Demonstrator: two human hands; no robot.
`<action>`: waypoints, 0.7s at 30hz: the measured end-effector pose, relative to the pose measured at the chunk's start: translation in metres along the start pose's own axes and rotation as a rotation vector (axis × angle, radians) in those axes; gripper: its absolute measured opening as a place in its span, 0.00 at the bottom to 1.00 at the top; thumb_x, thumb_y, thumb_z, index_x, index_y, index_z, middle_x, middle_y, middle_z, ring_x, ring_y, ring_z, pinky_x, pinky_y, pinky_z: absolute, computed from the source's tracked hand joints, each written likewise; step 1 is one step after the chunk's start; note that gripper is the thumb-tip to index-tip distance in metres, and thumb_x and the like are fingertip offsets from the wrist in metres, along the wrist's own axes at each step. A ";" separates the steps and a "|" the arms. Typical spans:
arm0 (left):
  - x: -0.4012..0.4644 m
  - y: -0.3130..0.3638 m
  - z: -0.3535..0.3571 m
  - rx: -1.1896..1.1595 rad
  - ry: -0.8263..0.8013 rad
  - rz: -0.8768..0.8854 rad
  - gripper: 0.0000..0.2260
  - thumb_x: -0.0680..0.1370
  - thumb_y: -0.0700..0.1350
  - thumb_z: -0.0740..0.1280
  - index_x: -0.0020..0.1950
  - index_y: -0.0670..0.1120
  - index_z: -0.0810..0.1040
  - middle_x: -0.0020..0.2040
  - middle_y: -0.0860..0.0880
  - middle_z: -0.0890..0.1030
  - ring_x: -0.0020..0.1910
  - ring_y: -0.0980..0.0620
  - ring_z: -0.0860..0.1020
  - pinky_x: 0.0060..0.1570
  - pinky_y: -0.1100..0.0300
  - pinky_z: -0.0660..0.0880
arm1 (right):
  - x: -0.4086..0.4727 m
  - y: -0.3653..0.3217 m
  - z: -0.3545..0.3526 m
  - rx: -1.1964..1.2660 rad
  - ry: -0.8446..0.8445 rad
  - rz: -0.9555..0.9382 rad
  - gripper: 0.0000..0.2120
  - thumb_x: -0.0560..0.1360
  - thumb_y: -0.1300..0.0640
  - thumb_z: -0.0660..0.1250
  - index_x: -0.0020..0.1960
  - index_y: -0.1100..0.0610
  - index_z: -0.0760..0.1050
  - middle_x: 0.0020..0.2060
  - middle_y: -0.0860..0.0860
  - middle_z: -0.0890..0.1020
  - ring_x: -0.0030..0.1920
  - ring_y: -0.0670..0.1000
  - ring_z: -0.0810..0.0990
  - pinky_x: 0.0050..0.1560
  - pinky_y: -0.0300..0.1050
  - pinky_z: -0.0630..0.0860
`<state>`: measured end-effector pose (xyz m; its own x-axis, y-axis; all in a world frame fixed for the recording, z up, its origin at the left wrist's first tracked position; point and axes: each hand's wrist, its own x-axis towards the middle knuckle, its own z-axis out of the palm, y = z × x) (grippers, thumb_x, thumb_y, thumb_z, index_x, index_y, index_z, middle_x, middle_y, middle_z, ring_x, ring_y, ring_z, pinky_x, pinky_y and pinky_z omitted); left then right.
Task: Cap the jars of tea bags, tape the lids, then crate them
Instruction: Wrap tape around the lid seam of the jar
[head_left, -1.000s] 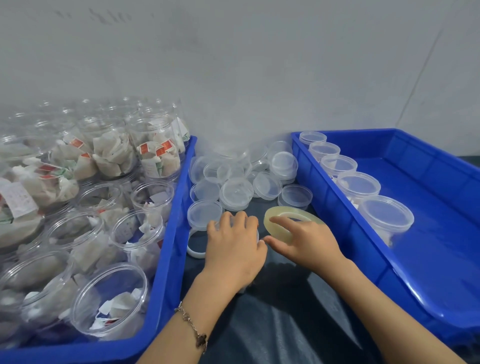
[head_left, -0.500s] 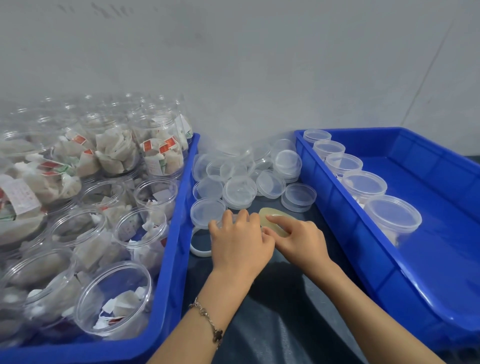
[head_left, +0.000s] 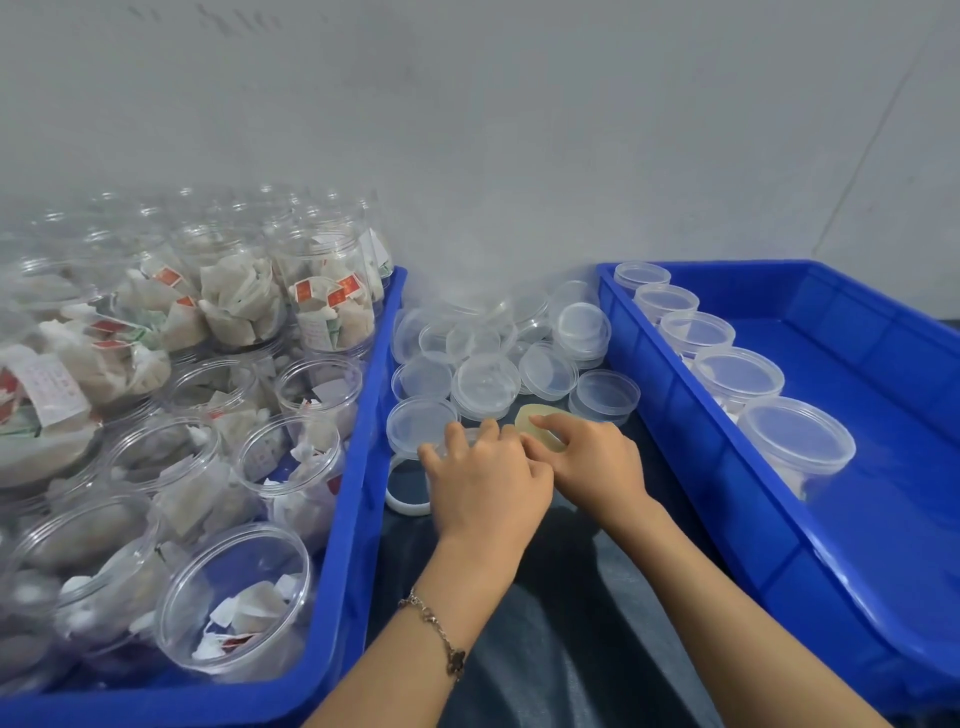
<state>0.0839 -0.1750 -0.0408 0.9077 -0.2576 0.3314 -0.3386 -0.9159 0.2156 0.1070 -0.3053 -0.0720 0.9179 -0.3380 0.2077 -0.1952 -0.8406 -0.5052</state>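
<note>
Hands together at the middle of the dark tabletop, that is how I have them now. My left hand (head_left: 485, 480) lies palm down with its fingers bent over a jar I can barely see beneath it; whether they truly grip it or only press on it I cannot tell. My right hand (head_left: 592, 457) sits just beside the left, knuckles touching, its fingertips pinching the yellowish tape roll (head_left: 537, 422) at the near edge of the roll. I judge the roll is held there so that the free end of tape can be found and drawn onto the lid under the left hand, which steadies the jar for the taping.

Taking the tape roll as landmark: it is tilted, its far rim raised toward the wall and its open centre facing up and toward me, so its axis leans back rather than standing plumb. Just beyond it lies the heap of loose clear lids (head_left: 485, 384), most flat with rims up. Left of it stands the blue crate of open jars (head_left: 234, 597) stuffed with tea bags, mouths upward or tipped toward me. Right of it, the second blue crate (head_left: 883, 519) holds a row of capped jars (head_left: 795, 441) along its near wall, upright, lids on top.
</note>
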 end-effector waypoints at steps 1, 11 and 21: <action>-0.007 0.006 -0.001 0.006 0.046 0.051 0.14 0.70 0.49 0.60 0.48 0.46 0.81 0.48 0.51 0.81 0.54 0.43 0.75 0.52 0.47 0.68 | 0.010 0.001 -0.003 0.020 0.010 0.073 0.20 0.72 0.36 0.58 0.55 0.44 0.79 0.51 0.49 0.83 0.53 0.53 0.79 0.45 0.44 0.70; -0.010 0.002 0.005 -0.076 0.111 0.120 0.07 0.66 0.47 0.68 0.39 0.46 0.83 0.38 0.53 0.82 0.44 0.45 0.79 0.43 0.46 0.75 | 0.023 -0.009 -0.004 -0.095 -0.021 -0.137 0.17 0.74 0.38 0.58 0.55 0.45 0.77 0.42 0.51 0.84 0.46 0.54 0.81 0.43 0.47 0.74; -0.011 -0.002 0.006 -0.269 0.232 0.170 0.22 0.78 0.57 0.56 0.61 0.46 0.80 0.61 0.48 0.80 0.68 0.45 0.72 0.70 0.44 0.62 | -0.019 0.022 0.021 -0.474 -0.264 -0.283 0.17 0.81 0.49 0.49 0.64 0.56 0.65 0.54 0.51 0.80 0.52 0.55 0.79 0.51 0.51 0.75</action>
<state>0.0759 -0.1724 -0.0506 0.7633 -0.2939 0.5753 -0.5603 -0.7446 0.3629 0.0923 -0.3081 -0.1051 0.9994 -0.0090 0.0341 -0.0083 -0.9998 -0.0204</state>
